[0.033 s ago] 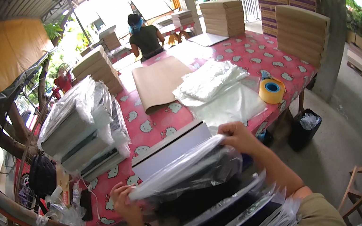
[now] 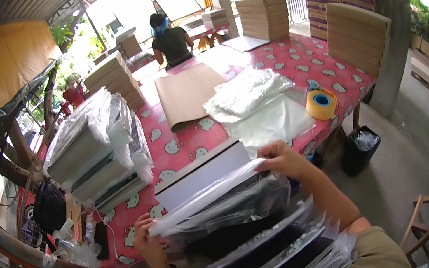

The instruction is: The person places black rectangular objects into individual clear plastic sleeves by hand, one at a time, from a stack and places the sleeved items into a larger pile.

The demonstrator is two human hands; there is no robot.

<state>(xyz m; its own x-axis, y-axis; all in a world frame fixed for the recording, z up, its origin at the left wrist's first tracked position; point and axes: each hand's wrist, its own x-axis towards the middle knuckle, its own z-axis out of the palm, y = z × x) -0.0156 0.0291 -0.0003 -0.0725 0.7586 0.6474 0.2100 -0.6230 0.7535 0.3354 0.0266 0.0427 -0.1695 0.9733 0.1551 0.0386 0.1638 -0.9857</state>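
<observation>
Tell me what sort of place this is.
Probably an open-air packing area under a roof. A long table with a red patterned cover holds a roll of tape, clear plastic bags and stacks of flat cardboard; bagged flat items are piled at the left.

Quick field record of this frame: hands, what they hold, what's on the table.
left hand: grips the left end of the bagged flat item
right hand: pinches the bag's upper right edge
below the hands: more bagged flat items, overlapping
table: red patterned cloth
on table: white board, clear bags, yellow tape roll, brown cardboard sheet, wrapped stack
background: a person at the far end, cardboard stacks
</observation>
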